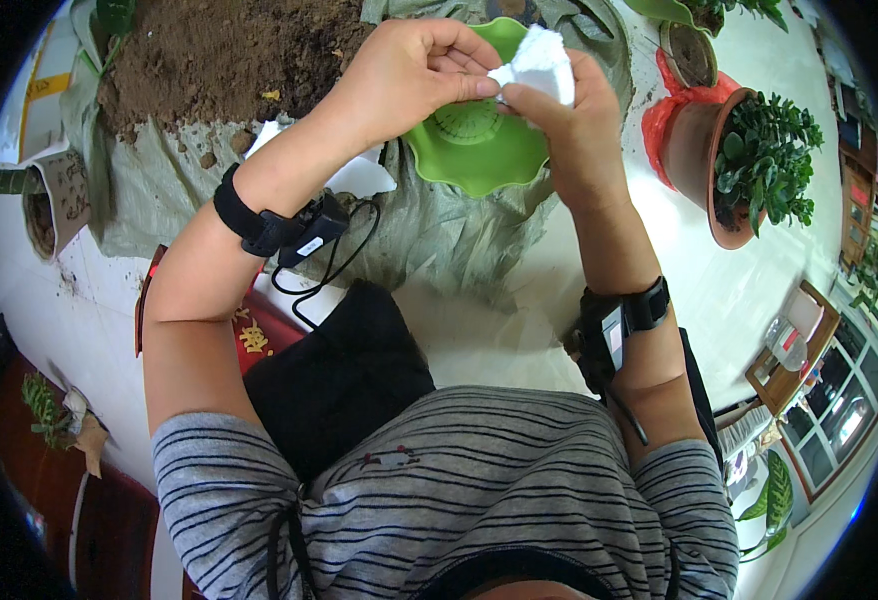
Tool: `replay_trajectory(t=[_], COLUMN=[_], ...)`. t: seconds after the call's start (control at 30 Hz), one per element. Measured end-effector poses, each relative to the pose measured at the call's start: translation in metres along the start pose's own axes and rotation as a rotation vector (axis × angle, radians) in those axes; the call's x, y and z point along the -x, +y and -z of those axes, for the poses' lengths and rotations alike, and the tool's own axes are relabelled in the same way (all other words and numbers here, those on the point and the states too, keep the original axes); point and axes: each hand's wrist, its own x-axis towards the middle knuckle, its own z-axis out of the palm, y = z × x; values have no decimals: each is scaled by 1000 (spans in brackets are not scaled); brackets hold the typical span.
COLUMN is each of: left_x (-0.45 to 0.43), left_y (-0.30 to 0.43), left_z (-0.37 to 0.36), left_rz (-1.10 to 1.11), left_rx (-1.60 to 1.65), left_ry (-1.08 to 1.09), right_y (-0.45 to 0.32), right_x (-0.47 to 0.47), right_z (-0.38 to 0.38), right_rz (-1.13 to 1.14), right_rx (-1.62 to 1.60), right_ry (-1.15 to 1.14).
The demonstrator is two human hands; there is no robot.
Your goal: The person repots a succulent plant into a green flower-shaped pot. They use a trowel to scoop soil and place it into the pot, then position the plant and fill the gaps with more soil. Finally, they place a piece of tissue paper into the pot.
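Observation:
My right hand (585, 124) holds a torn piece of white polystyrene foam (540, 64) between thumb and fingers. The thumb and fingertips of my left hand (424, 71) pinch the left end of that piece, close to my right thumb. Directly below both hands sits a green plastic flowerpot (476, 169) with a wavy rim and a slotted base inside. My hands hide part of its far side. More white foam (364, 174) lies under my left forearm, partly covered by it.
A heap of brown soil (221, 60) lies on a grey-green plastic sheet (161, 187). On the right, a terracotta pot (698, 150) with a leafy succulent (769, 161) lies tilted beside red plastic (653, 142). A patterned pot (60, 199) stands at left. A black cable (326, 274) hangs from my left wrist device.

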Motion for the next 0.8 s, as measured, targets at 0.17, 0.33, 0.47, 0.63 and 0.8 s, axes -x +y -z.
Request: replay_trajectory(t=[0.17,0.33,0.47,0.63,0.8], left_x=[-1,-4,-3,-2,-3], left_y=[7,16,17,12,4], left_z=[-4,-1,-2,0,1], left_rz=[29,120,145,138,125], left_rx=[-51,119,200,283,308], left_ry=[-17,-61,-98,-126,-137], right_y=[-5,-8,-3,-7,-6], right_x=[1,-1,1,3,4], right_z=[3,5,9,8,7], right_rz=[49,-12,-31,-60,-44], right_rx=[103,-1,-93,-135,-132], right_ry=[34,14,-20,-64,-48])
